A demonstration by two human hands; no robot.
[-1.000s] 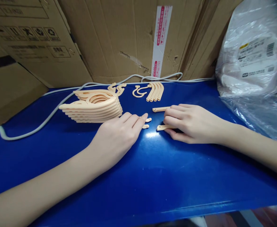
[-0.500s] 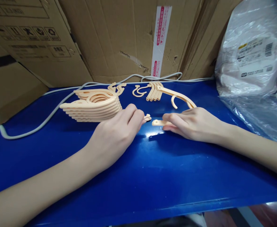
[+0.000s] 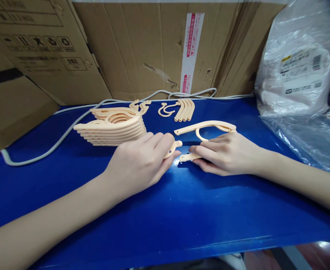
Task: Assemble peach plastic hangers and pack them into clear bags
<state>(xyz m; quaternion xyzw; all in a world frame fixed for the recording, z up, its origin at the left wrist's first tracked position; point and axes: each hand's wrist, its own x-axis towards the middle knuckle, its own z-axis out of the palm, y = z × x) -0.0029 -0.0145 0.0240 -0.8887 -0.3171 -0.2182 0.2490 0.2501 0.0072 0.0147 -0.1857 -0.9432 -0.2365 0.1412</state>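
My left hand (image 3: 141,161) is closed in a pinch on a small peach plastic piece (image 3: 174,147) whose rounded end sticks out past the fingertips. My right hand (image 3: 224,153) grips a peach plastic hanger part (image 3: 207,126): one arm with its hook rises above the fingers, another end (image 3: 186,157) pokes out to the left, a short gap from the left hand's piece. Both hands rest on the blue table (image 3: 165,210).
A stack of folded peach hangers (image 3: 111,127) lies to the left. Loose hanger arms and hooks (image 3: 182,108) lie at the back. A white cable (image 3: 69,125) runs along the rear. Cardboard boxes (image 3: 142,48) stand behind, a plastic bag (image 3: 297,71) at right.
My left hand has closed on the small piece and lifted it. My right hand picked up the hanger part and swung its hooked arm over, bringing one end toward the left hand.
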